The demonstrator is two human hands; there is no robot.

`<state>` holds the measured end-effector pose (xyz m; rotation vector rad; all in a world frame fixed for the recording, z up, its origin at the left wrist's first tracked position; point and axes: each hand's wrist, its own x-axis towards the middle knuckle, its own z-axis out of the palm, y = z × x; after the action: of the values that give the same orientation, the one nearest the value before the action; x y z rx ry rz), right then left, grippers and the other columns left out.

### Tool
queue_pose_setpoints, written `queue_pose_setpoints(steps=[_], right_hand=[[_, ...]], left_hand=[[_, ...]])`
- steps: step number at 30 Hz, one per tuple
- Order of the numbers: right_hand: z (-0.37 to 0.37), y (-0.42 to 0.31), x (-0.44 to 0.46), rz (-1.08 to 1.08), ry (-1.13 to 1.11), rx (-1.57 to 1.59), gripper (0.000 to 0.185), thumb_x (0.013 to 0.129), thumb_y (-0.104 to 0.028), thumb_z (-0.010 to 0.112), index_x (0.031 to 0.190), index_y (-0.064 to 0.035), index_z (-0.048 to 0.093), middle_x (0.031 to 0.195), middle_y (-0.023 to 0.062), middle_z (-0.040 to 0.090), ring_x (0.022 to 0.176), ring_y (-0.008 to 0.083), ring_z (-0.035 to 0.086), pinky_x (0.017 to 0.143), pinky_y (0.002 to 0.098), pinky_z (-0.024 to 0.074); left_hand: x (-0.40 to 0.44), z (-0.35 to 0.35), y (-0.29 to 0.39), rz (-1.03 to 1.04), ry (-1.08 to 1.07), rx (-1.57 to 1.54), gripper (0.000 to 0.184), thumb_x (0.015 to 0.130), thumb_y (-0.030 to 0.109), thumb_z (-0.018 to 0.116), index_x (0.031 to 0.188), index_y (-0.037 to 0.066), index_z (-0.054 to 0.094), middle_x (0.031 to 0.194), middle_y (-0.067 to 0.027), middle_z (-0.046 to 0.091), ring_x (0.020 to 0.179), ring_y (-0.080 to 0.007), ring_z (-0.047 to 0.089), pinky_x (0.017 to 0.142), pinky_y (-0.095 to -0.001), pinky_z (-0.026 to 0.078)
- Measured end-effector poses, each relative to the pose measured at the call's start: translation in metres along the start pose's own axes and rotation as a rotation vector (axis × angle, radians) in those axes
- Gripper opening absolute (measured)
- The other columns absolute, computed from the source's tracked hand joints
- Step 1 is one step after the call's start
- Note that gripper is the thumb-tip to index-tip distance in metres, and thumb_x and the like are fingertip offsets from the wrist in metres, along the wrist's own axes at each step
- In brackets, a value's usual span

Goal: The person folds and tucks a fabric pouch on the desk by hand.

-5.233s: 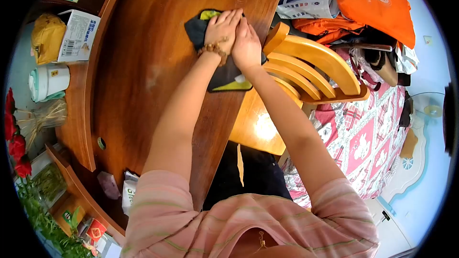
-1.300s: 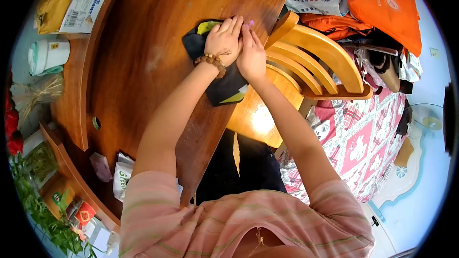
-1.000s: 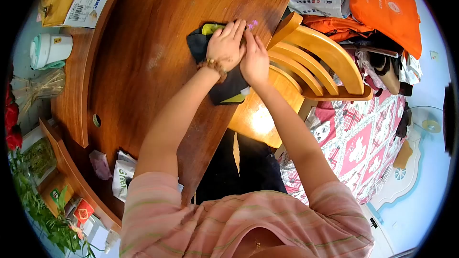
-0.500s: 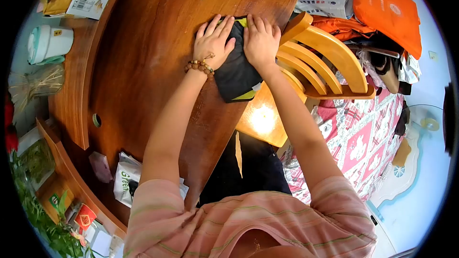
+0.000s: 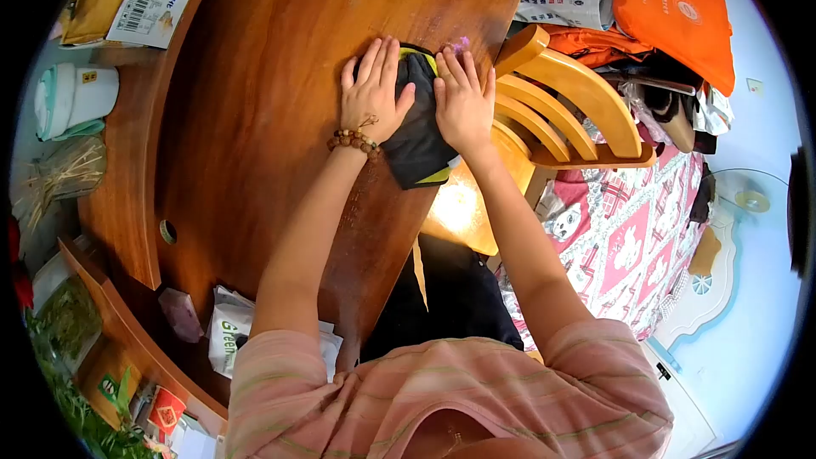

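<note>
A folded black cloth point(image 5: 413, 149) with yellow-green edging lies on the brown wooden desk point(image 5: 255, 110), near its right edge. My left hand point(image 5: 374, 89) rests flat along the cloth's left side, fingers stretched out and thumb lying over the black fabric. Brown bead bracelets point(image 5: 354, 141) circle that wrist. On the cloth's other side, my right hand point(image 5: 464, 102) lies with its fingers extended and slightly spread. Both palms face down, and parts of the cloth's borders are hidden beneath them. A small purple patch point(image 5: 461, 45) shows beside the right fingertips.
Close to my right forearm stands a yellow wooden chair point(image 5: 586, 102). Behind it are an orange bag point(image 5: 676, 21) and a bed with a patterned cover point(image 5: 620, 246). A white packet point(image 5: 228, 331) and a pinkish block point(image 5: 180, 314) lie at the desk's near left.
The view has shifted slightly. My right fingers have spread a little and the purple patch now shows beside them. The cloth stays between both hands.
</note>
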<state>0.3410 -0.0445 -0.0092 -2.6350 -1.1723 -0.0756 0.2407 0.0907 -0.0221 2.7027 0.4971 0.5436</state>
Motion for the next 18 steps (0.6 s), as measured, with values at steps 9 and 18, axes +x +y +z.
queue_pose_setpoints(steps=[9,18], right_hand=[[0.002,0.006,0.0,-0.015,0.0,0.034,0.042,0.102,-0.027,0.042,0.142,-0.0147,0.05,0.15,0.0023,0.046,0.145,0.0243,0.032,0.119,0.0535,0.016],[0.017,0.002,0.039,0.02,-0.008,-0.012,0.046,0.104,-0.026,0.037,0.145,-0.0092,0.046,0.154,0.0051,0.041,0.146,0.0218,0.03,0.121,0.0488,0.014]], left_hand=[[0.0,-0.002,0.0,0.014,0.035,-0.023,0.069,0.091,0.032,0.059,0.149,0.002,0.036,0.151,-0.013,0.044,0.142,-0.0259,0.035,0.113,-0.0504,0.022],[-0.003,0.0,-0.002,0.043,-0.016,0.015,0.062,0.091,0.03,0.057,0.144,0.002,0.044,0.148,-0.0141,0.047,0.144,-0.0279,0.034,0.115,-0.0499,0.023]])
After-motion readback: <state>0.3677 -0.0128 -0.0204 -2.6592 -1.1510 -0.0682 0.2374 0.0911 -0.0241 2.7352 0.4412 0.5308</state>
